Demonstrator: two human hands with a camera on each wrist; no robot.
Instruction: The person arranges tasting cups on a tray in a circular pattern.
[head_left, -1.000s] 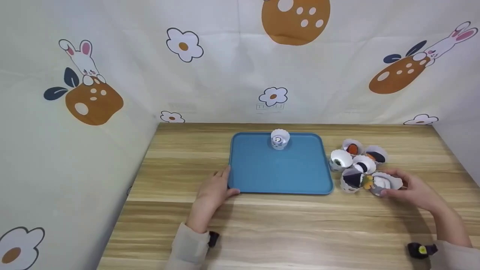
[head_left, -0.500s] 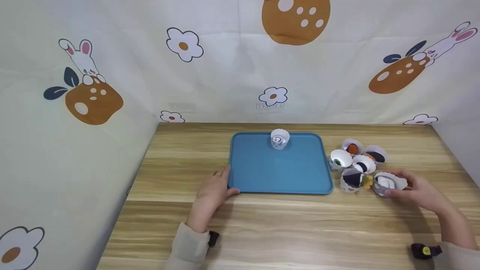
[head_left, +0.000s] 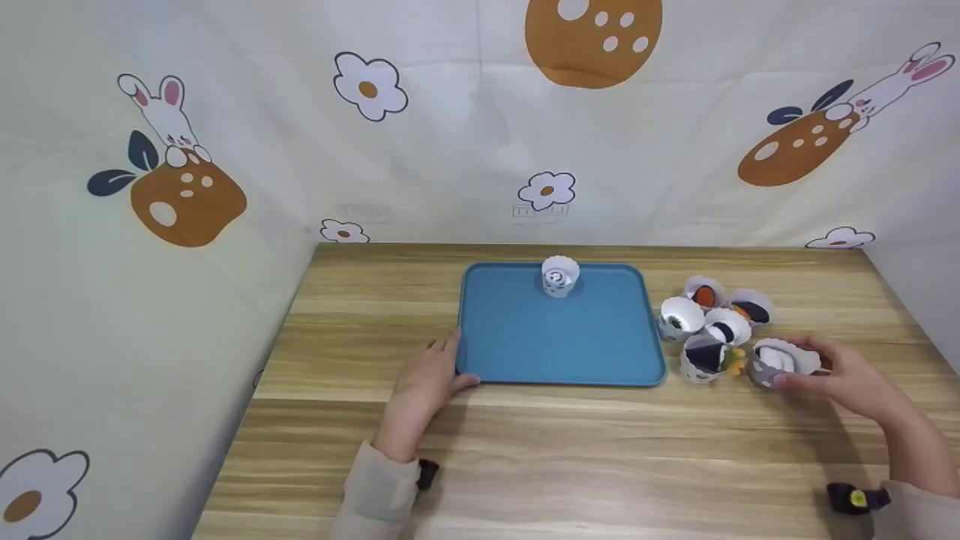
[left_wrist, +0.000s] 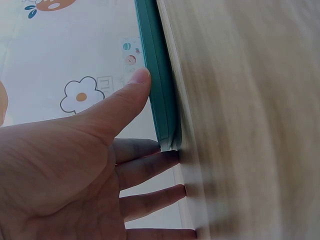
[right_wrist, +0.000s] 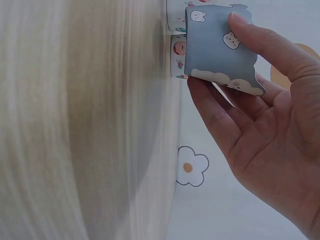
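Observation:
A grey-blue paper cup with a scalloped rim and something white inside is pinched between the thumb and fingers of my right hand. Bear faces are printed on the cup's side in the right wrist view. My left hand rests at the near left corner of a blue tray. In the left wrist view its thumb touches the tray's edge, and the other fingers stretch out straight. On the tray, near its far edge, stands a white paper cup with a white, patterned piece inside.
Several patterned paper cups cluster right of the tray; one stands beside its edge. The nearest of them holds a dark piece, and something yellow sticks out beside it. A printed cloth hangs behind the wooden table.
My right hand has shifted the grey-blue cup slightly to the right, opening a gap between it and the yellow piece. My left hand and the tray stay in place.

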